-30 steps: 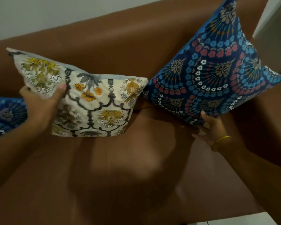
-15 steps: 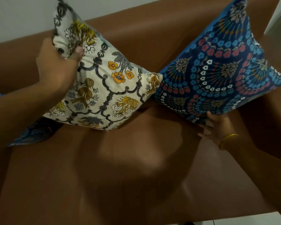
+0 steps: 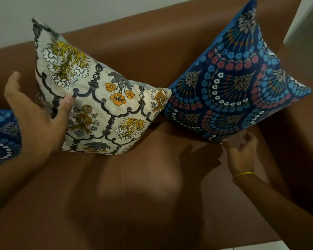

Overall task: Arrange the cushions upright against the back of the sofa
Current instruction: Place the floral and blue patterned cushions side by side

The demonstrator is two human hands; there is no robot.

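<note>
A cream cushion [image 3: 105,98] with yellow and grey flowers leans on one corner against the brown sofa back [image 3: 152,49], left of centre. My left hand [image 3: 34,112] is beside its left edge, fingers spread, the thumb touching the fabric. A blue patterned cushion [image 3: 242,83] stands on a corner against the sofa back at the right, touching the cream one. My right hand [image 3: 242,152] is just below its lowest corner, fingers loosely apart, holding nothing. Another blue cushion [image 3: 2,134] shows partly at the left edge.
The brown sofa seat [image 3: 134,195] fills the foreground. A pale wall [image 3: 79,9] runs behind the sofa back. A strip of white floor [image 3: 260,247] shows at the bottom right, and a white surface [image 3: 311,29] stands at the upper right.
My left hand let go of the cream cushion's top corner and dropped to its left side, fingers opening. The cream cushion settled against the sofa back. My right hand came off the blue cushion's corner.
</note>
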